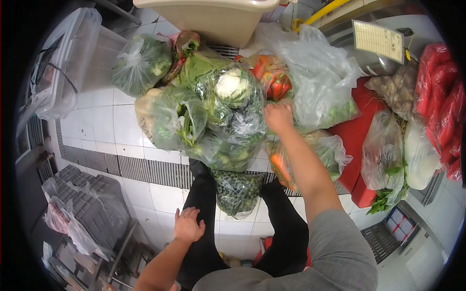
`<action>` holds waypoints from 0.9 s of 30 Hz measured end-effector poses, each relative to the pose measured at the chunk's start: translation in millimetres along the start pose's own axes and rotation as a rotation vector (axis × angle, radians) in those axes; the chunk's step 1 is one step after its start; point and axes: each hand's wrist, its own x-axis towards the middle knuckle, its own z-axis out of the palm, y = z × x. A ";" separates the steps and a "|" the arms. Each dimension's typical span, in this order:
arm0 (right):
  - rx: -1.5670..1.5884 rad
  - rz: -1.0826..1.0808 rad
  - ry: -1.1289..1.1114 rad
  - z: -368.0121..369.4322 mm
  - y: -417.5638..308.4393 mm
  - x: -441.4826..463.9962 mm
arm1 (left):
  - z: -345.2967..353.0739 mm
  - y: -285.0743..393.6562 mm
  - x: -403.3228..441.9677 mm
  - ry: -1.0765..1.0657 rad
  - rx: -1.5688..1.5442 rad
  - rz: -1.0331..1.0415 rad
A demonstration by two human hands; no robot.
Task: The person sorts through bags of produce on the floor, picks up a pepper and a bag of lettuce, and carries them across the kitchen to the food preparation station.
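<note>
My right hand (278, 116) reaches forward with its fingers curled on clear plastic at the lower edge of a bag of red peppers (278, 86). Its fingertips are partly hidden. Just left of it, a white cauliflower (232, 86) shows through a clear bag. My left hand (189, 224) rests on my thigh, fingers apart, holding nothing. Between my feet stands a bag of small dark green pieces (237, 194). A bag with carrots (280, 167) lies beneath my right forearm. Bagged leafy greens (183, 116) lie left of the cauliflower.
Behind the vegetables stands a beige bin (204, 22). A large clear bag (315, 72) lies to the right, near a red surface (357, 186) and red bags (439, 106). A grey crate (92, 196) is at left. A drain grate (141, 169) crosses the tiled floor.
</note>
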 end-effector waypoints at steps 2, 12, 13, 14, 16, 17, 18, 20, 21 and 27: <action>-0.042 0.009 -0.069 -9.3 1.3 -13.4 | 2.9 -1.6 0.4 0.004 0.007 -0.002; 0.149 0.351 -0.116 -24.8 11.9 38.4 | 0.3 -11.1 -1.5 0.016 -0.042 -0.025; 0.167 0.348 -0.076 -32.1 13.5 57.5 | 2.2 -13.3 -1.9 0.030 -0.049 -0.025; 0.188 0.345 -0.037 -36.0 17.6 73.9 | 3.7 -15.8 -2.1 0.042 -0.055 -0.027; 0.196 0.406 0.005 -36.7 30.8 99.6 | 4.3 -18.3 -2.6 0.044 -0.064 -0.029; 0.199 0.406 -0.005 -48.2 32.9 101.4 | 4.2 -19.6 -3.5 0.047 -0.072 -0.023; 0.269 0.381 -0.075 -69.0 33.1 104.0 | 4.8 -20.7 -3.4 0.039 -0.073 -0.028; 0.339 0.358 -0.156 -68.7 42.6 111.9 | 4.6 -21.6 -3.5 0.081 -0.088 -0.001; 0.316 0.377 0.000 -59.3 49.4 126.9 | 2.7 -22.3 -1.5 0.076 -0.090 -0.005; 0.467 0.267 0.217 9.6 157.6 185.7 | 1.5 -18.5 -0.3 0.069 -0.100 -0.007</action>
